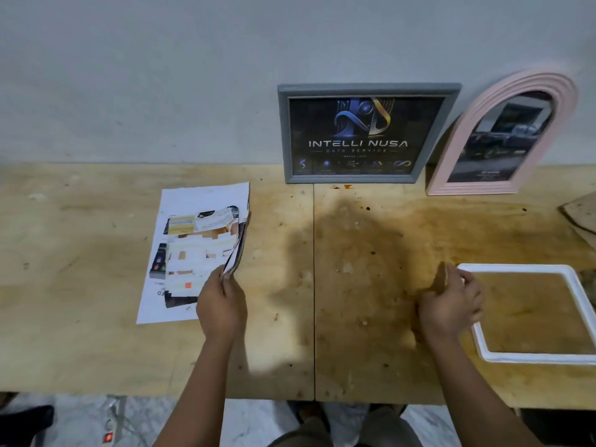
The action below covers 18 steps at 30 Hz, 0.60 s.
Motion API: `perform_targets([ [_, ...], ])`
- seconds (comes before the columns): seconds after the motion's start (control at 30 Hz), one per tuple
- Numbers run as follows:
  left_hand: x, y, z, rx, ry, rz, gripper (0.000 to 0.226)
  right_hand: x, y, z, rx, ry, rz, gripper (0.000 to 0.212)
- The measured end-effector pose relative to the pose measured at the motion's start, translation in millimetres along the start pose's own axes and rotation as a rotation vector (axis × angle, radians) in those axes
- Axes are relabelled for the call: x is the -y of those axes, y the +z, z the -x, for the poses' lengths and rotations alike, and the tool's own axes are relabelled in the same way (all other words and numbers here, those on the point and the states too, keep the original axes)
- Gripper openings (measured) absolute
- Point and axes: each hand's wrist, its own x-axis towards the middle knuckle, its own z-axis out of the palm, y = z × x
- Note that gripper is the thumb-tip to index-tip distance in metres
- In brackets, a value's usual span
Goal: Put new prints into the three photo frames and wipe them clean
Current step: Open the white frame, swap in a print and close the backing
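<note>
A grey photo frame point(367, 88) with a dark print leans on the wall. Right of it leans a pink arched frame point(458, 150), also holding a dark print. A white frame point(577, 285) lies flat at the table's right edge, showing brown inside. My right hand point(451, 304) is at its far left corner with fingers curled on the rim; a blurred brown shape shows above the hand. My left hand point(221, 304) pinches the near edge of a loose stack of prints point(196, 243) lying on the table's left half.
The plywood table point(354, 253) is stained, with a seam down its middle. A brown cardboard piece point(580, 211) lies at the far right. On the floor below are a power strip point(109, 435) and a dark shoe point(25, 421).
</note>
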Motion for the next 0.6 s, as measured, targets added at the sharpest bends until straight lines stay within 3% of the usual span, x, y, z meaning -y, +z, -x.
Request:
perform_targets([
  [0.17, 7, -21, -15, 0.046, -0.233, 0.383, 0.024, 50, 35, 46, 0.156, -0.278, -0.101, 0.046],
  [0.33, 20, -38, -33, 0.031, -0.351, 0.565, 0.038, 126, 72, 106, 0.656, -0.438, -0.388, 0.042],
  [0.43, 33, -47, -45, 0.023, -0.37, 0.594, 0.041, 165, 99, 131, 0.91, -0.367, -0.413, 0.041],
  [0.6, 48, -53, -63, 0.089, -0.446, 0.622, 0.034, 215, 120, 153, 0.983, -0.057, -0.335, 0.011],
])
